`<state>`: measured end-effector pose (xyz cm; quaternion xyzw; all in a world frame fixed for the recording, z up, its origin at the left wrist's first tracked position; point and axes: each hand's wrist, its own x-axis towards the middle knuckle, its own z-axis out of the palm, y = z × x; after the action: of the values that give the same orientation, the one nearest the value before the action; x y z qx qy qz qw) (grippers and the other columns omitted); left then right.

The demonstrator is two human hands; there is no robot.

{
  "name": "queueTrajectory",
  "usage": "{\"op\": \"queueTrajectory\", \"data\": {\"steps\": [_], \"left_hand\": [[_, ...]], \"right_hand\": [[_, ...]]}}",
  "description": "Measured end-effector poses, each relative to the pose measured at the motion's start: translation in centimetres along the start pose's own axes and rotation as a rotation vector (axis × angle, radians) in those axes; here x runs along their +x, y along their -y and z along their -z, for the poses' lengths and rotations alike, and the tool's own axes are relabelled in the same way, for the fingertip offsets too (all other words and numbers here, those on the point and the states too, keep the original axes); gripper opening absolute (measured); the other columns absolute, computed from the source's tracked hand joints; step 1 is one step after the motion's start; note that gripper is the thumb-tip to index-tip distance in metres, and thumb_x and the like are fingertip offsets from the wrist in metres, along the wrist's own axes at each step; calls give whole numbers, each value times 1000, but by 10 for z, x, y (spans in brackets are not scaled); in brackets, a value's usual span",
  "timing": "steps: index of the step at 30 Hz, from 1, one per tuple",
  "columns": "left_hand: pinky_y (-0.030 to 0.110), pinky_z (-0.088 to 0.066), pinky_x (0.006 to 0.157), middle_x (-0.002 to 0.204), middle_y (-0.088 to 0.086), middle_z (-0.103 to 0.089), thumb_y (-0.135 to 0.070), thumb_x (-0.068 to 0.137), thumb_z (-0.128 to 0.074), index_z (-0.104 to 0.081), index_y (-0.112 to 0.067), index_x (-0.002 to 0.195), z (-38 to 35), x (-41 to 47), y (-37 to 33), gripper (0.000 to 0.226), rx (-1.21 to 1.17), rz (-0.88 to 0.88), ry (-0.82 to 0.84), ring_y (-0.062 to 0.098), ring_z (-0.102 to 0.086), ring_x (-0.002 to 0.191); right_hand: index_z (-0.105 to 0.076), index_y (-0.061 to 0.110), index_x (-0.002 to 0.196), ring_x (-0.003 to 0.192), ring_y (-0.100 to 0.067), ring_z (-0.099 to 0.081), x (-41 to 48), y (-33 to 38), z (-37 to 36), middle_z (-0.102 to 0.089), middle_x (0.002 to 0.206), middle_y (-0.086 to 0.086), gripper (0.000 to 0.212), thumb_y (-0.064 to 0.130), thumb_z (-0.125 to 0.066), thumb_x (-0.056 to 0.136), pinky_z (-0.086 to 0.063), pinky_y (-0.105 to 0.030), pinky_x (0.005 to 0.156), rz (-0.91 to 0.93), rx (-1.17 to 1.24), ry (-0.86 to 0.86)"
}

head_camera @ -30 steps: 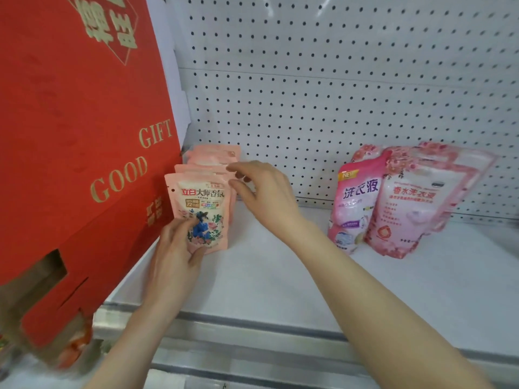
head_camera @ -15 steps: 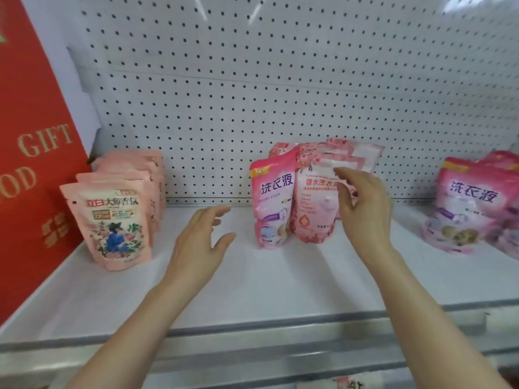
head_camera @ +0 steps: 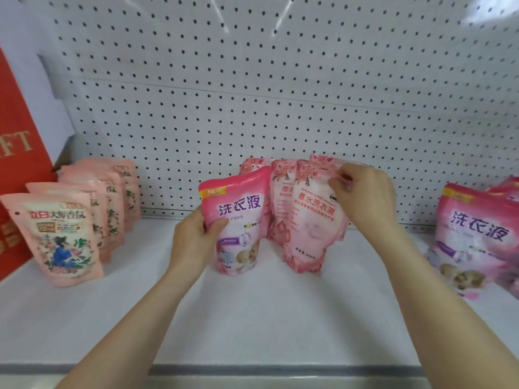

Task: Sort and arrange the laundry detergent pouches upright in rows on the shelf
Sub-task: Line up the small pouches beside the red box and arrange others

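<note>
- Sorting the middle cluster looks like the step in hand — two kinds of pouch stand mixed at the centre of the shelf (head_camera: pixel 252 318), by the far pegboard (head_camera: pixel 252 80).
- The left hand (head_camera: pixel 193 237) grips the left edge of a bright pink pouch (head_camera: pixel 238 220), thumb on its front, fingers curled behind; the pouch is upright, though whether its base rests on the shelf I cannot tell.
- The right hand (head_camera: pixel 362 197) pinches the top of a pale floral pouch (head_camera: pixel 306 228) just right of the bright pink one; more floral pouches (head_camera: pixel 280 175) lean behind it.
- At left a row of peach pouches (head_camera: pixel 61 237) runs near to far beside a red gift box (head_camera: pixel 16 130); at the right edge stands a group of matching pink pouches (head_camera: pixel 477 234).
- Next move, as I judge it: draw the bright pink pouch clear of the floral ones, likely toward its matching group, kept upright while the right hand steadies the floral row.
</note>
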<state>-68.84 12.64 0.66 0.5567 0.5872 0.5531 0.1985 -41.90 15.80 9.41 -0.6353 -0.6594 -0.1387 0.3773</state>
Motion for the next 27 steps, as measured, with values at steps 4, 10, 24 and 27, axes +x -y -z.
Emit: {"op": "queueTrajectory", "data": {"steps": [4,10,24,27], "left_hand": [[40,-53,78,86,0,-71,-17,87,-66,-64,-22,92,7,1,6,7,-28,10,-81,24,-66,85],[48,-54,77,83,3,-71,-17,87,-68,-64,-23,86,21,-3,16,7,-7,17,-121,29,-67,82],[39,-53,67,82,-3,-69,-25,90,-62,-62,-18,92,34,-10,21,7,87,-68,-125,19,-64,78],[37,-51,65,81,0,-68,-26,90,-61,-61,-16,88,34,-12,21,10,69,-62,-115,20,-63,77]], "right_hand": [[-69,18,96,83,-39,-62,3,-14,5,-72,87,-10,18,17,-53,88,-50,-39,73,-29,-1,20],[-64,21,113,89,-38,-63,-1,-15,2,-71,103,-14,26,14,-50,91,-40,-34,66,-34,-19,13],[-53,40,134,105,-21,-67,1,18,26,-48,139,0,69,-11,-40,89,-57,-27,84,29,444,528],[-68,34,112,130,-16,-47,3,13,18,-41,148,1,39,5,-66,88,-41,-38,108,196,272,488]]}}
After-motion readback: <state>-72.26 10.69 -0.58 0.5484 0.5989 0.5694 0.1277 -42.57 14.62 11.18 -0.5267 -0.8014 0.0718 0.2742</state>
